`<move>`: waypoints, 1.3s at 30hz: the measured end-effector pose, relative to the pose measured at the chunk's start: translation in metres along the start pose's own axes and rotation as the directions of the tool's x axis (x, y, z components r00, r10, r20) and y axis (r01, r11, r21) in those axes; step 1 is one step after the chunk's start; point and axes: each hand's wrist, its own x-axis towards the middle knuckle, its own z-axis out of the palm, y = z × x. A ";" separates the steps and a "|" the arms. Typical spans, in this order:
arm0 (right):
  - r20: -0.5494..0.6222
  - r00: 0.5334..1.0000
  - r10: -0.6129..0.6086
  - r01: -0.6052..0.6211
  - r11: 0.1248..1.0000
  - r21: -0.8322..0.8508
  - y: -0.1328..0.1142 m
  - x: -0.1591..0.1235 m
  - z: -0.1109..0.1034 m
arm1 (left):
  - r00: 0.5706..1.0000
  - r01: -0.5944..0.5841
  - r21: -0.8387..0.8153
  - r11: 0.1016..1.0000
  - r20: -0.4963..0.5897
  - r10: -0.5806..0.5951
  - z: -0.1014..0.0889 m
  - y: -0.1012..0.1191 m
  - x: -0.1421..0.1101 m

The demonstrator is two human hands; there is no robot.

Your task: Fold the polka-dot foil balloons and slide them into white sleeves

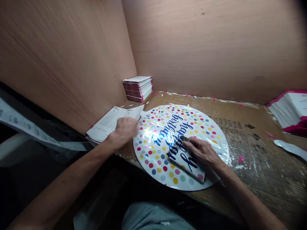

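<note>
A round foil balloon (153, 159) lies flat near the front edge, white with coloured dots and dark "happy birthday" lettering. On top of it is a folded piece (185, 159) of the same dotted, lettered foil. My right hand (205, 151) is closed on this folded foil, its thumb and fingers pinched together near the balloon's middle. My left hand (126, 129) is slightly blurred, with curled fingers at the right edge of a printed paper sheet (135, 111). That sheet's corner reaches the balloon's left side. Beneath it are more printed sheets (103, 124); the left fingertips are mostly hidden.
Wooden panels (211, 48) rise at the back and left. A stack of pink-edged white cards (137, 89) stands in the corner, with another pile (291, 110) at right. A white curved strip (290, 148) and pink scraps (241, 159) lie on the taped cardboard surface (259, 175).
</note>
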 end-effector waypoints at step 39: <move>-0.117 0.988 0.101 -0.135 0.932 -0.335 -0.038 0.050 0.034 | 0.725 -0.673 0.143 0.726 -0.063 0.685 0.034 0.053 -0.015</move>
